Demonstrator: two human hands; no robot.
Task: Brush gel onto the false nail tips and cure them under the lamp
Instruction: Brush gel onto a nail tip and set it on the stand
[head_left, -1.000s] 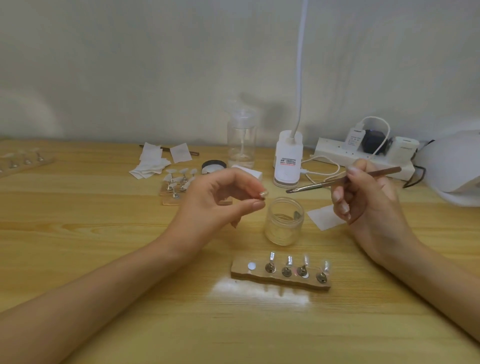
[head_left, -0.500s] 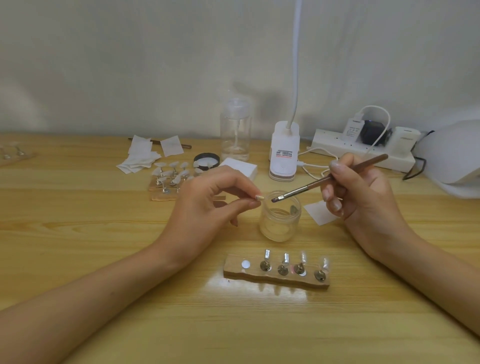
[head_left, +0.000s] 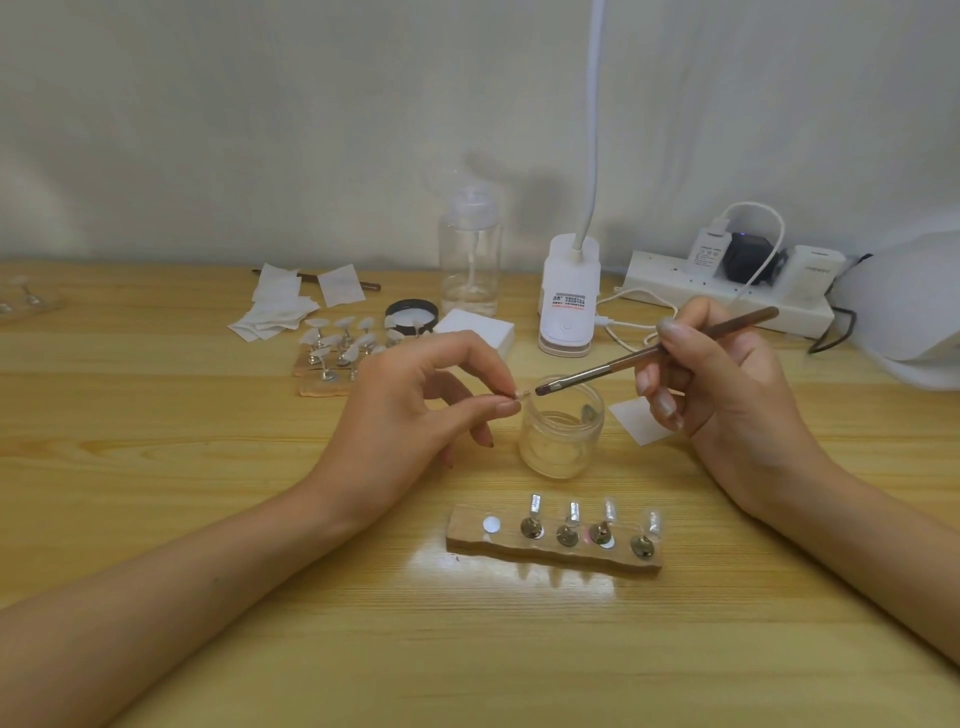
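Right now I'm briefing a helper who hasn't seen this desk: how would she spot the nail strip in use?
Find the clear jar in the middle of the table. Just in front of it, nearest the person, lies a wooden strip. Unlike the crowded strips back by the white wipes, it carries four metal stands and one bare white disc at its left end.

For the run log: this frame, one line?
left hand: pinches nail tip | right hand: holds brush, bristles near tip | jar: open
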